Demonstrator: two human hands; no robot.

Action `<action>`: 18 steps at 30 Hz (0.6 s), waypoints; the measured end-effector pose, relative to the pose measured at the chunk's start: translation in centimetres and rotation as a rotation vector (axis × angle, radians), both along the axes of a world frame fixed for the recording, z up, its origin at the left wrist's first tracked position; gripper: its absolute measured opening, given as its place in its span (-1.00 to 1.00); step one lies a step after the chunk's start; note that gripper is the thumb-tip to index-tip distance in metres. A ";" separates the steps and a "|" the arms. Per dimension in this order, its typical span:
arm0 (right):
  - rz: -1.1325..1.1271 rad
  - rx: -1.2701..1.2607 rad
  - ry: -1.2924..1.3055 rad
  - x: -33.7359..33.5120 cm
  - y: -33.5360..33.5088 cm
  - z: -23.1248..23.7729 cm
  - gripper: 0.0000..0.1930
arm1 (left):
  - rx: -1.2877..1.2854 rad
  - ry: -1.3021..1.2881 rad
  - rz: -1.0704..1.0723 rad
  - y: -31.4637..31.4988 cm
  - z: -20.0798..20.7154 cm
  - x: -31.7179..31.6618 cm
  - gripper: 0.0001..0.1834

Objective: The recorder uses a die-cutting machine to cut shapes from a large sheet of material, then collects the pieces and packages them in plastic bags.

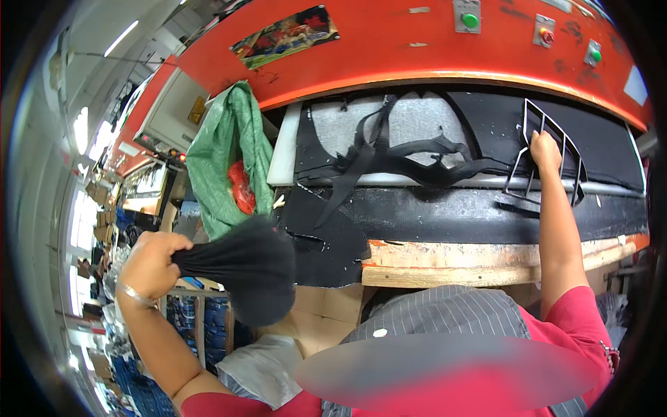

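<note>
My left hand (148, 265) is closed around the gathered end of a black piece of cloth (258, 267), whose loose part fans out to the right, away from the press bed. On the far right, my right hand (546, 151) grips a bar of a metal cutting die (525, 124), an angular open frame with thin walls. The die is tilted over the black sheet material (497, 115) on the bed; whether it touches the sheet I cannot tell. Black offcut strips (434, 167) lie tangled left of the die, beside grey areas of the bed showing through cut-outs.
An orange-red press body (389, 45) with push buttons (470, 21) overhangs the bed. A green sack (219, 153) holding a red plastic bag (241, 187) stands at its left end. A wooden edge board (445, 276) runs along the front. A black offcut (326, 254) hangs over it.
</note>
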State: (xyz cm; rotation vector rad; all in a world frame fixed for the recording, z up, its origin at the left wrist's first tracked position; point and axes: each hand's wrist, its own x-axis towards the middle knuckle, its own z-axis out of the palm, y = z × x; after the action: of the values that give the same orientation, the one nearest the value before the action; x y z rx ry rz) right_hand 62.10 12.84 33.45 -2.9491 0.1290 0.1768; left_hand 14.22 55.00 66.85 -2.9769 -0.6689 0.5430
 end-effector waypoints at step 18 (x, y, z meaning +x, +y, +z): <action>-0.072 0.029 -0.022 -0.8 -0.3 0.3 -0.55 | -0.141 0.290 -0.645 -1.8 -22.7 18.5 -0.14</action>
State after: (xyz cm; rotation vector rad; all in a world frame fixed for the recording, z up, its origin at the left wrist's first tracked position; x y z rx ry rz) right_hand 61.29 12.56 33.77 -2.9116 0.2266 0.1351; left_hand 32.70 53.22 44.11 -2.8916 0.3561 0.9452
